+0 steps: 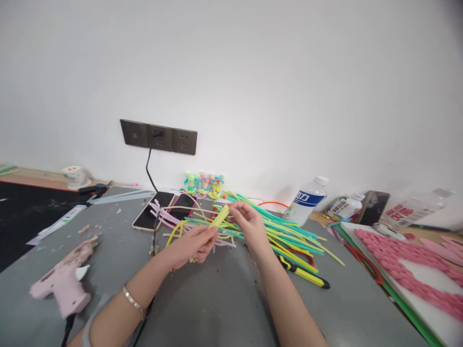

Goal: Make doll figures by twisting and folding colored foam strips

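Note:
My left hand [197, 245] is closed around a pale yellow bundle [220, 217] that looks like pipe cleaners side by side. A short end pokes out below the fist. My right hand [250, 225] pinches the upper end of this bundle between thumb and fingers. Behind and beneath the hands lie loose pipe cleaners [285, 233] in yellow, green and teal, with lilac ones [171, 219] to the left. Three small fuzzy figures [204, 185] stand at the wall. A yellow and black cutter [306, 274] rests right of my right forearm.
A pink glue gun [67, 282] lies on the left of the grey table [217, 308]. Two phones [150, 214] sit behind my left hand, and a black cable [147, 168] runs from the sockets. A bottle [306, 200] stands at right, near a board with pink braiding [394, 255].

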`<state>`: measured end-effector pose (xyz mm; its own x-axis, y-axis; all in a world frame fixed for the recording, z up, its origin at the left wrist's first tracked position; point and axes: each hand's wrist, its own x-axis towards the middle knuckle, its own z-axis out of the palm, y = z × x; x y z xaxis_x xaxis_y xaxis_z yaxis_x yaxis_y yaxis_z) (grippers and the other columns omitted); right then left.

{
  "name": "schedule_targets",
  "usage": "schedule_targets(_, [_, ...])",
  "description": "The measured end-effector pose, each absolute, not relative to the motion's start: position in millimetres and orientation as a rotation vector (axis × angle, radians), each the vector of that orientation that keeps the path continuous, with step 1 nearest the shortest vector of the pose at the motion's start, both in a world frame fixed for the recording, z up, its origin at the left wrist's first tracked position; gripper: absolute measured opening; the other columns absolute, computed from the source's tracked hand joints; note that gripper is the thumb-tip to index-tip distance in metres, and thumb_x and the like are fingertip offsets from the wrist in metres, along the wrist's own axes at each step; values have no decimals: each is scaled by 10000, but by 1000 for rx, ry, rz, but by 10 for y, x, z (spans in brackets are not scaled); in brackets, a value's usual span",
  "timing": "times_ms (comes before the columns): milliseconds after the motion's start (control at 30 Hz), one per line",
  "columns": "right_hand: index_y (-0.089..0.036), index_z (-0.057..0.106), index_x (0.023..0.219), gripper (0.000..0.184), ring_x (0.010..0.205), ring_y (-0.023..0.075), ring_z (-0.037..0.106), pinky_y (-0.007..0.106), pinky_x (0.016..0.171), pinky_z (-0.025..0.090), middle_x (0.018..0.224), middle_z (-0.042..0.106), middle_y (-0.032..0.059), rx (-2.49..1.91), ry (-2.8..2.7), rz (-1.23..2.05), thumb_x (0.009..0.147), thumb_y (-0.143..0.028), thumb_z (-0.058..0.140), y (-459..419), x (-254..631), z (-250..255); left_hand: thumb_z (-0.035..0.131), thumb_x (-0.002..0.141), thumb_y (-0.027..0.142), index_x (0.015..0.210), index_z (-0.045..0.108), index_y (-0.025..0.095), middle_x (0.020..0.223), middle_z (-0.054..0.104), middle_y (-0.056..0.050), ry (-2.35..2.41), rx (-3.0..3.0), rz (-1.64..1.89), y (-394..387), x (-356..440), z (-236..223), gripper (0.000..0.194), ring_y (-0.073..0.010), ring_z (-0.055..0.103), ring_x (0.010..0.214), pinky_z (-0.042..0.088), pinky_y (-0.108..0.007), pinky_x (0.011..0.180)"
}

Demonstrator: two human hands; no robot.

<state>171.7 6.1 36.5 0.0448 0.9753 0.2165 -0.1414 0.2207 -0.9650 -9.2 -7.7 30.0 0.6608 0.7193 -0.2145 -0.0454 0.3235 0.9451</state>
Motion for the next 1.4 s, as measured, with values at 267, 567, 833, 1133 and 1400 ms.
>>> schedule_targets(267, [-192, 636, 783, 295, 699, 133, 639, 245, 684, 557, 756, 660, -6, -909, -1150, 1252, 721, -425, 806, 40, 1726, 394, 578, 834, 632, 699, 393, 205, 495, 279, 122, 701, 1113, 546, -77, -94, 311, 485, -24, 161, 371, 143, -201, 393])
schedule_targets(567, [-191, 653, 800, 302, 744, 137, 644, 264, 746, 551, 800, 672, -3, -918, -1121, 1274, 691, -408, 833, 56, 1743, 356, 503, 891, 595, 814, 519, 171, 496, 419, 86, 726, 1135, 665, -58, -74, 230, 432, -29, 225, 357, 191, -180, 385])
schedule_targets(833, [-204, 647, 806, 291, 727, 137, 631, 271, 734, 540, 812, 662, -11, -925, -1198, 1225, 698, -408, 824, 76, 1734, 337, 489, 897, 583, 802, 530, 167, 486, 411, 89, 756, 1181, 672, -62, -70, 242, 429, -28, 215, 363, 195, -171, 385])
schedule_targets(1133, [-223, 540, 820, 322, 691, 134, 644, 268, 691, 520, 760, 684, -22, -822, -1214, 1340, 729, -385, 803, 62, 1706, 354, 425, 930, 588, 838, 560, 161, 509, 453, 74, 739, 1251, 651, -54, -86, 216, 457, -34, 321, 350, 261, -159, 379])
schedule_targets(1400, [-218, 567, 895, 317, 698, 140, 640, 273, 683, 484, 764, 674, -19, -851, -1289, 1279, 727, -362, 795, 68, 1577, 268, 438, 923, 588, 977, 482, 205, 615, 601, 44, 899, 1460, 780, -57, -64, 190, 389, -109, 572, 428, 437, -198, 422])
